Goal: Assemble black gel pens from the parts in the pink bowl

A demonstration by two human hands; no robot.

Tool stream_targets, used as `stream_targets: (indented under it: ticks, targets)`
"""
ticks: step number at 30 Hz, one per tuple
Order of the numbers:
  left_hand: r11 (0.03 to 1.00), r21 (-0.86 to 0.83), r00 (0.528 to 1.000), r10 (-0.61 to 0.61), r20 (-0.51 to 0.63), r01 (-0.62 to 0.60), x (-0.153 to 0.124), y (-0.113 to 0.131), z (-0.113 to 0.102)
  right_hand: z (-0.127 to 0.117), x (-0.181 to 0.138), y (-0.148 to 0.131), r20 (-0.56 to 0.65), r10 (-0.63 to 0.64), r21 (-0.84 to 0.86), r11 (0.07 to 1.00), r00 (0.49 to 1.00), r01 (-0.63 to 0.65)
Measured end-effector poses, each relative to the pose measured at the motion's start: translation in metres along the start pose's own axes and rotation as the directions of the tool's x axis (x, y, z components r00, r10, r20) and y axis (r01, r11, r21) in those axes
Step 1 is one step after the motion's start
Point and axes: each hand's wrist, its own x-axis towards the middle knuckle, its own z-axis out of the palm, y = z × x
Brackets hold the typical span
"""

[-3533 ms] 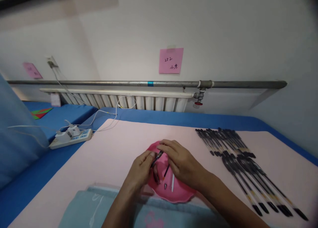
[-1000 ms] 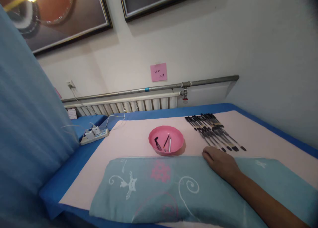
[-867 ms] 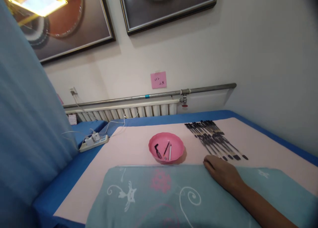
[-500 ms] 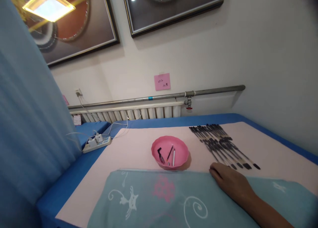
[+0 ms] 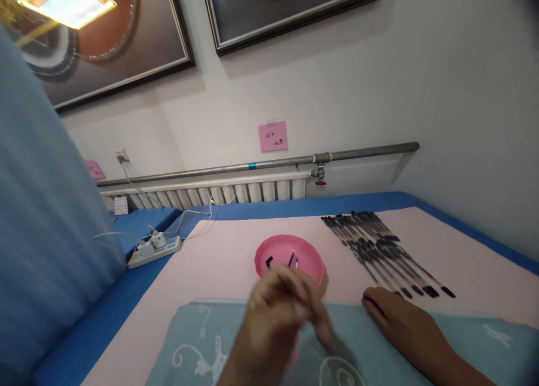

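Note:
My left hand (image 5: pixel 280 313), blurred by motion, is raised over the teal cloth (image 5: pixel 177 341) and covers the near rim of the pink bowl (image 5: pixel 305 248). Its bent fingers are apart, and I make out nothing in them. Parts of a small black item (image 5: pixel 269 261) and slim sticks show inside the bowl. On the cloth's far edge rests my right hand (image 5: pixel 398 316), its fingers curled under and partly hidden; no held thing shows. Just beyond it, rows of thin brush-like sticks (image 5: pixel 385 251) with black ends lie on the pink sheet (image 5: pixel 227 246).
The blue surface (image 5: pixel 379 199) borders the pink sheet. At left, a white power strip (image 5: pixel 155 250) with plugs and cables lies beside the blue curtain (image 5: pixel 50 206). Along the wall run a radiator (image 5: pixel 269 191) and a metal pipe (image 5: pixel 366 152) with a red-handled valve (image 5: pixel 320 175).
My left hand has come into view from below and now hides part of the bowl. The right hand stays at the cloth's edge. The view has shifted slightly.

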Motion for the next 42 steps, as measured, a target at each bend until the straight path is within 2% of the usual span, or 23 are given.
stream_targets:
  ticks: [1,3,4,7,10,13,17,20,22,25,28,31,34,36,38,42]
  targets:
    - [0.999,-0.03,0.999,0.042,0.013,-0.042,0.023,0.005,-0.008,0.001,0.0,0.001,-0.007,0.003,0.001,1.0,1.0,-0.003]
    - [0.993,0.054,0.983,0.112,-0.144,-0.106,0.068,0.008,-0.029,0.003,0.003,0.001,0.004,0.02,0.023,1.0,1.0,-0.02]
    - [0.984,0.159,0.961,0.122,-0.25,-0.083,0.088,0.006,-0.041,0.002,0.006,0.0,0.026,0.034,0.05,0.998,0.999,-0.035]
    - [0.969,0.246,0.924,0.125,-0.362,-0.035,0.128,-0.013,-0.074,-0.007,0.024,-0.013,0.107,0.07,0.165,0.982,0.992,-0.087]
    - [0.936,0.352,0.885,0.185,-0.427,-0.026,0.139,-0.033,-0.094,-0.017,0.059,-0.039,0.084,0.055,0.165,0.984,0.995,-0.068]
    - [0.889,0.458,0.862,0.245,-0.444,-0.017,0.138,-0.044,-0.103,-0.015,0.105,-0.066,0.09,0.015,0.015,1.0,0.996,-0.016]
    - [0.813,0.582,0.852,0.285,-0.44,0.029,0.138,-0.049,-0.115,0.016,0.155,-0.079,0.145,0.009,-0.049,0.999,0.989,-0.002]
    - [0.749,0.658,0.851,0.298,-0.432,0.072,0.137,-0.051,-0.125,0.037,0.169,-0.073,0.231,-0.004,-0.044,0.999,0.973,0.015]
    - [0.66,0.747,0.856,0.342,-0.388,0.074,0.135,-0.052,-0.129,0.044,0.172,-0.066,0.271,-0.028,-0.029,0.999,0.962,0.037]
    - [0.468,0.881,0.878,0.39,-0.277,0.07,0.13,-0.05,-0.131,0.046,0.175,-0.059,0.293,-0.032,-0.019,0.999,0.956,0.039]
    - [0.276,0.96,0.918,0.368,-0.149,0.046,0.126,-0.049,-0.13,0.047,0.178,-0.058,0.296,-0.011,-0.024,1.0,0.955,0.019]
    - [0.041,0.999,0.953,0.302,-0.016,0.003,0.125,-0.051,-0.126,0.05,0.177,-0.063,0.299,-0.009,-0.032,0.999,0.954,0.02]
    - [-0.213,0.976,0.98,0.197,-0.008,0.05,0.124,-0.054,-0.116,0.05,0.175,-0.067,0.302,-0.011,-0.053,0.998,0.953,0.028]
    - [-0.338,0.936,0.986,0.163,-0.042,0.096,0.124,-0.058,-0.108,0.049,0.173,-0.07,0.302,-0.011,-0.072,0.997,0.953,0.034]
    - [-0.399,0.91,0.986,0.155,-0.055,0.114,0.123,-0.062,-0.1,0.048,0.173,-0.072,0.303,-0.015,-0.086,0.995,0.953,0.043]
    - [-0.432,0.893,0.987,0.143,-0.072,0.127,0.121,-0.069,-0.093,0.047,0.172,-0.076,0.305,-0.028,-0.102,0.993,0.952,0.062]
